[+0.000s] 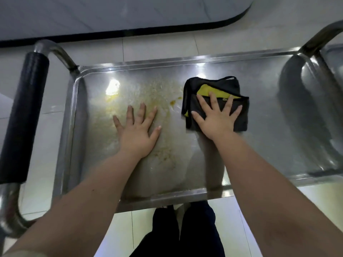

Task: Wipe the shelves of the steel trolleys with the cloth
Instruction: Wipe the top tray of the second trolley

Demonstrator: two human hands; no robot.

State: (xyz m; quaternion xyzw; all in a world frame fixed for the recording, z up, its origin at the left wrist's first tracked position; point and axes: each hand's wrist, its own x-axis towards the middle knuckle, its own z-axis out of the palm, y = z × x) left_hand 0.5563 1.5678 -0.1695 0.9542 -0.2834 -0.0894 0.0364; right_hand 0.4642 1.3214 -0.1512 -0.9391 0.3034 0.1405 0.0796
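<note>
A steel trolley shelf [269,115] fills the middle of the view, its left half smeared with yellowish residue [148,95]. A folded dark grey cloth [211,86] with a yellow inner layer lies on the shelf right of the smear. My right hand [216,117] presses flat on the cloth with fingers spread. My left hand [138,129] rests flat on the dirty part of the shelf, fingers spread, holding nothing.
A black padded trolley handle [22,115] on a steel tube stands at the left. Another steel tube [323,34] rises at the right rear corner. Pale floor tiles surround the trolley, and a dark-edged grey surface [111,13] lies beyond it. My legs [183,232] are below the shelf's near rim.
</note>
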